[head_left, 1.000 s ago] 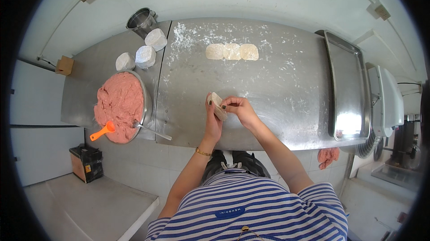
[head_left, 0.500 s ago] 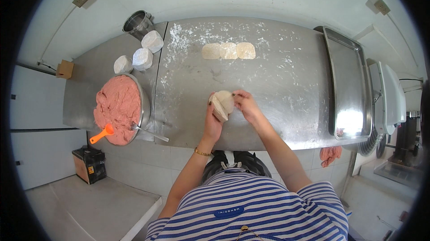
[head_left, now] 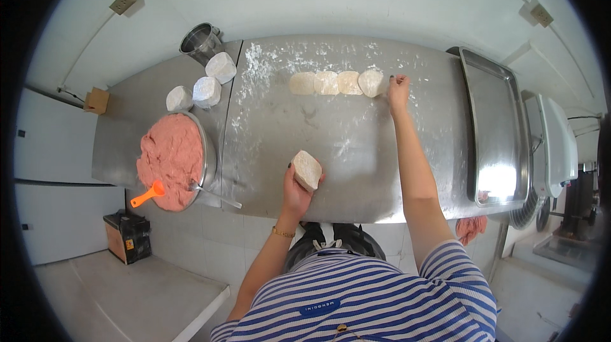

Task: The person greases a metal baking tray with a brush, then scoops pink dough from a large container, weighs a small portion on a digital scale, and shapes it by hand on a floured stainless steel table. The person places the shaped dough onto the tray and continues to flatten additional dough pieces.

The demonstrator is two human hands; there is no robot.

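Observation:
In my left hand [head_left: 298, 190], low over the near middle of the steel table, rests a stack of pale, floured dough wrappers [head_left: 308, 170]. My right hand [head_left: 399, 92] reaches to the far part of the table, thumb and fingers pinched at the right edge of a single dough wrapper [head_left: 370, 83]. That wrapper lies at the right end of a row, lapping or touching its neighbour. Further left in the row are several flat dough wrappers [head_left: 326, 83], edge over edge on the floured steel.
At left stands a bowl of pink minced filling [head_left: 168, 157] with an orange scoop [head_left: 148, 194] and a metal-handled utensil [head_left: 219, 198]. Behind it are floury white stacks [head_left: 207, 92] and a steel pot [head_left: 202, 43]. A metal tray [head_left: 499, 125] and a white scale [head_left: 555, 141] sit at right.
My right hand has peeled a wrapper off the stack and carried it away, up to the row's right end. My left hand with the stack has come slightly nearer to me.

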